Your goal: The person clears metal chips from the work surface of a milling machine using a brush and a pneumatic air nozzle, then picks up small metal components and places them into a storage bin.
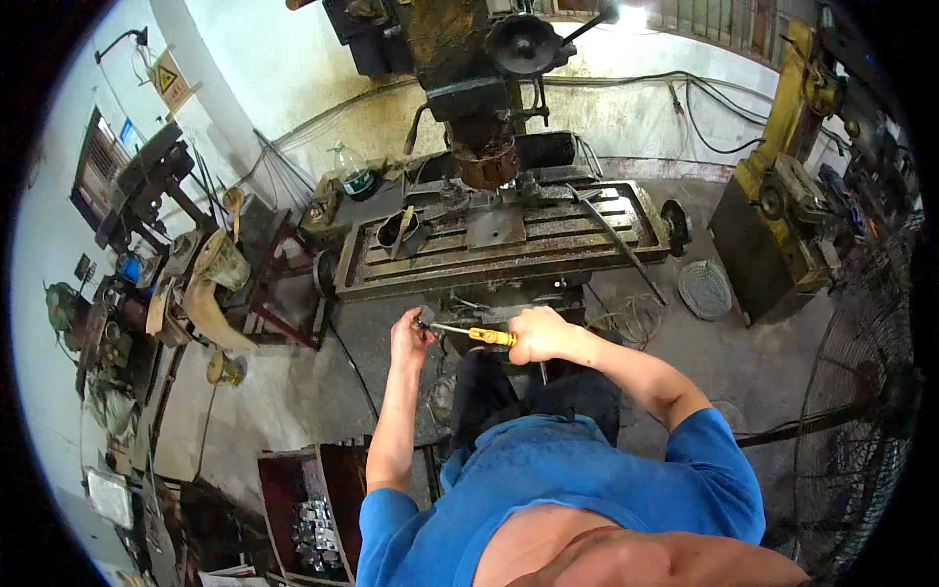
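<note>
My left hand is raised in front of the milling machine, its fingers closed on a small grey metal block. Wrapped round a yellow-handled tool is my right hand. The tool's thin metal shaft points left and reaches the block; whether its tip touches the block or goes into it is too small to tell. Its exact kind is not clear. Just beyond both hands lies the slotted milling table, strewn with metal chips.
On the milling table are a dark container with a brush and a long metal bar. A wooden box of metal blocks stands at lower left. A round basket sits on the floor at right, near a large fan.
</note>
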### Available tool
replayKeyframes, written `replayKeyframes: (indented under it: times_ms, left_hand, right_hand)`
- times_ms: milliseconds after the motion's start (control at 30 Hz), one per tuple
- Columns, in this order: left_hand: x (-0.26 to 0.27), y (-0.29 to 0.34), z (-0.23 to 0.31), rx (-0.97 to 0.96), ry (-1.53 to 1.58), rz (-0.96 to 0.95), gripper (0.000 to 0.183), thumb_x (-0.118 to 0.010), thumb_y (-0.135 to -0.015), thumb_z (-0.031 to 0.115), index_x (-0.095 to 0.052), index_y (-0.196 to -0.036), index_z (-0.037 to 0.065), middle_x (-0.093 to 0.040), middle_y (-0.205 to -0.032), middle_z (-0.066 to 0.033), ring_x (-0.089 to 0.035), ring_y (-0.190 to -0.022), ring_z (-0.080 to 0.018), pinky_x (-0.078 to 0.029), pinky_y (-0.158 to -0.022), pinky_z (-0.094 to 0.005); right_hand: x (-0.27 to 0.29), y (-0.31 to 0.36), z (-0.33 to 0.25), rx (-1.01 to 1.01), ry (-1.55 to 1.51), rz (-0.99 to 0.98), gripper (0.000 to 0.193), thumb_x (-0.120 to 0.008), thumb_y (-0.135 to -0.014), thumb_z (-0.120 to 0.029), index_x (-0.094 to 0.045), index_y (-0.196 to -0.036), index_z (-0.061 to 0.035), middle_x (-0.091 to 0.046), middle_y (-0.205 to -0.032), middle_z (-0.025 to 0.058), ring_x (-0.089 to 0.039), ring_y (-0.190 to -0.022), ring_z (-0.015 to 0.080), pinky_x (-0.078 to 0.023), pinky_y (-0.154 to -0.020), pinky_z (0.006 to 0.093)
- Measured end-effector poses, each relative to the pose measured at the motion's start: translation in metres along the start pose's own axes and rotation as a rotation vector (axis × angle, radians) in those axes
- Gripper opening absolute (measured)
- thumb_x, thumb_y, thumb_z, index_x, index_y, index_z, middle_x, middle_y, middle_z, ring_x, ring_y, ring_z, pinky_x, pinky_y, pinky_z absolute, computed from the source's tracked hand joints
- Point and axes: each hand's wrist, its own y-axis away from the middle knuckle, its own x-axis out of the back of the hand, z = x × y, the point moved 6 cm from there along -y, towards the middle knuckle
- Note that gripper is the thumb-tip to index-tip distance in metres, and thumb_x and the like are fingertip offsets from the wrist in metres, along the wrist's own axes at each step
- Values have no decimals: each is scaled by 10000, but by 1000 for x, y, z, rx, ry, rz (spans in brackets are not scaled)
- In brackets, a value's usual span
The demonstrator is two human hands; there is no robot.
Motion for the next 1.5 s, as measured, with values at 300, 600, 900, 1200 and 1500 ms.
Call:
replayKeyframes:
  times_ms: [300,600,900,1200,1500]
  left_hand:
    - [-15,-20,9,-2,-2,54,182,-522,-821,218,-509,-817,36,-505,-578,-73,-468,-421,-187,-406,-434,-307]
    - [-104,-58,40,-61,-560,-80,226,-560,-788,184,-494,-845,-24,-569,-611,-124,-472,-364,-151,-362,-340,-264]
    - [-188,-126,43,-722,-1558,44,294,-601,-694,307,-591,-863,67,-626,-745,-151,-608,-749,-322,-478,-656,-422]
    - [-189,-150,31,-707,-1830,-190,310,-634,-689,298,-604,-900,73,-626,-786,-157,-601,-780,-325,-476,-699,-430]
    - [-195,-160,26,-821,-1773,-248,227,-589,-733,203,-616,-915,69,-617,-835,-160,-592,-793,-324,-473,-686,-430]
  right_hand:
    - [9,5,10,3,1,29,333,-547,-542,-244,-637,-741,7,-616,-782,218,-610,-768,344,-489,-702,387]
    - [62,-43,133,-472,-6,279,376,-549,-621,-295,-643,-859,-19,-628,-896,192,-627,-825,304,-496,-737,388]
    - [63,-88,149,-502,-86,211,397,-553,-625,-312,-644,-885,-27,-630,-927,166,-608,-876,317,-477,-782,375]
    - [-2,-33,210,-126,-746,576,327,-560,-542,-174,-639,-817,-15,-492,-539,123,-464,-473,174,-386,-504,309]
    - [-68,-26,240,-683,-450,627,396,-617,-613,-312,-648,-858,-1,-604,-781,235,-596,-794,372,-466,-728,400]
